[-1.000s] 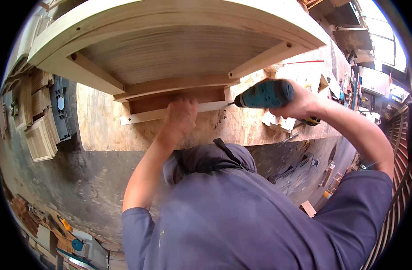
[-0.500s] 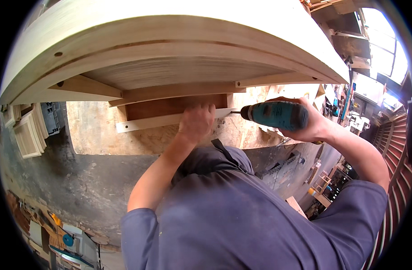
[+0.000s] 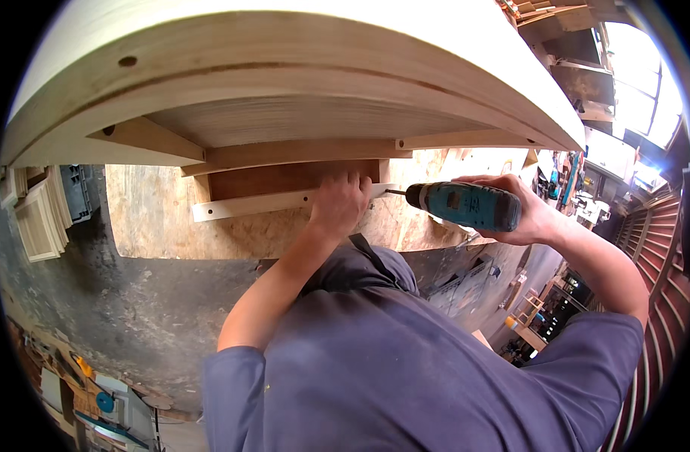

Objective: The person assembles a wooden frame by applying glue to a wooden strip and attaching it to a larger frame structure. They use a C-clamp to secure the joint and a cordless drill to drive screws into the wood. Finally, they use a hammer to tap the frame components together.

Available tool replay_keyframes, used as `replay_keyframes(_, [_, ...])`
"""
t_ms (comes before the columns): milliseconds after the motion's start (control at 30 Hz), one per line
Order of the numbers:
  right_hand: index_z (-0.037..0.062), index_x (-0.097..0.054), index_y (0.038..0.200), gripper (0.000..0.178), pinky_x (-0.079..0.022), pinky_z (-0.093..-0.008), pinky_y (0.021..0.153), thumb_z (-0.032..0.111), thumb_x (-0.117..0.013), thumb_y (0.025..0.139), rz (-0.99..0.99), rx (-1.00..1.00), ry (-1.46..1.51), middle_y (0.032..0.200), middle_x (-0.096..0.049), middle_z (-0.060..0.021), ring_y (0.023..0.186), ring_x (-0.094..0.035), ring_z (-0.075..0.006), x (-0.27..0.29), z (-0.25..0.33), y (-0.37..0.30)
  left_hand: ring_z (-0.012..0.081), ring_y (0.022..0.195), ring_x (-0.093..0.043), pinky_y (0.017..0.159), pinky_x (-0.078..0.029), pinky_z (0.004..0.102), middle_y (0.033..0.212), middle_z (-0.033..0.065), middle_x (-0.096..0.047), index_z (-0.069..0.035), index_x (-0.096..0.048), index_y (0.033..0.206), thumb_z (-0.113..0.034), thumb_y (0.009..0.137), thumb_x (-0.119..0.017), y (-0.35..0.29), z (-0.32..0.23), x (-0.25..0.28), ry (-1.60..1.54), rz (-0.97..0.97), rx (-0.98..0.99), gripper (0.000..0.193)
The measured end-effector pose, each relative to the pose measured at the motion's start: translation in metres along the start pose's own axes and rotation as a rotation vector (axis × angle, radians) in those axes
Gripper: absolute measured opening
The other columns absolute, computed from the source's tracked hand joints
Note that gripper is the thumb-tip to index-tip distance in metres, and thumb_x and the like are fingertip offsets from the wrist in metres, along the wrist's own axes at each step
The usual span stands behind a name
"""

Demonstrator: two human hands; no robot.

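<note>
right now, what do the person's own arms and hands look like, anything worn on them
The left hand and right hand are bare, with no gloves or watch visible. The forearms are bare too, below the loose short sleeves of a dark greyish-purple shirt.

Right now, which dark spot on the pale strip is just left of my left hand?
The dark spot near the middle of the pale strip, close beside your left hand; the other spot sits at the strip's left end.
</note>
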State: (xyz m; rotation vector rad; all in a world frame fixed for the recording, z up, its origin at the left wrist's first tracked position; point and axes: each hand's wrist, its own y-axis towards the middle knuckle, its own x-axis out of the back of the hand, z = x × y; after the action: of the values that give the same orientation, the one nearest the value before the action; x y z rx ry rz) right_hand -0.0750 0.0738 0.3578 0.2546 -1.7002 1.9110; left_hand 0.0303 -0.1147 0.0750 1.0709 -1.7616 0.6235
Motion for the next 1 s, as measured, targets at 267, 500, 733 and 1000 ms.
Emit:
replay_keyframes(267, [-0.0048, -0.051, 0.14, 0.076, -0.046, -0.0333, 0.109, 0.007, -0.076, 0.069, 0.222, 0.451, 0.195, 0.14, -0.059, -0.0183, 0.126, -0.058, -0.0201, 0.004, -0.015, 0.023, 0.0232, 0.083, -0.062, 0.069, -0.051, 0.0396, 0.088, 0.0062, -0.061, -0.012, -0.061, 0.09, -0.018, 0.083, -0.061, 0.002, 0.003, -0.012, 0.067, -0.219, 0.003, 0.009])
replay_keyframes(500, [0.0156, -0.05, 0.144, 0.053, -0.039, -0.0443, 0.115, 0.038, -0.054, 0.096, 0.61, -0.457, 1.337, 0.143, -0.053, -0.0104, 0.13, -0.052, -0.0265, -0.011, -0.06, 0.038, 0.025, 0.086, -0.062, 0.076, -0.051, 0.0412, 0.088, 0.0082, -0.061, -0.011, -0.062, 0.092, -0.018, 0.083, -0.063, 0.006, 0.002, -0.01, 0.022, -0.178, 0.009, 0.011])
replay_keyframes(733, [0.0126, -0.052, 0.144, 0.062, -0.043, -0.0404, 0.112, 0.032, -0.064, 0.087, 0.383, 0.322, 0.232, 0.139, -0.058, -0.0116, 0.125, -0.057, -0.0247, 0.001, -0.033, 0.022, 0.0268, 0.088, -0.062, 0.082, -0.051, 0.0429, 0.089, 0.0102, -0.061, -0.01, -0.063, 0.093, -0.018, 0.083, -0.065, 0.008, 0.004, -0.004, -0.001, -0.158, -0.004, 0.013])
replay_keyframes(1000, [0.0092, -0.054, 0.143, 0.073, -0.048, -0.0359, 0.107, 0.025, -0.076, 0.076, 0.337, 0.431, 0.069, 0.134, -0.063, -0.013, 0.12, -0.063, -0.0227, 0.018, -0.009, 0.029, 0.0289, 0.091, -0.061, 0.088, -0.05, 0.0447, 0.089, 0.0125, -0.061, -0.009, -0.064, 0.095, -0.018, 0.083, -0.066, 0.009, 0.003, -0.004, -0.007, -0.153, -0.002, 0.016])
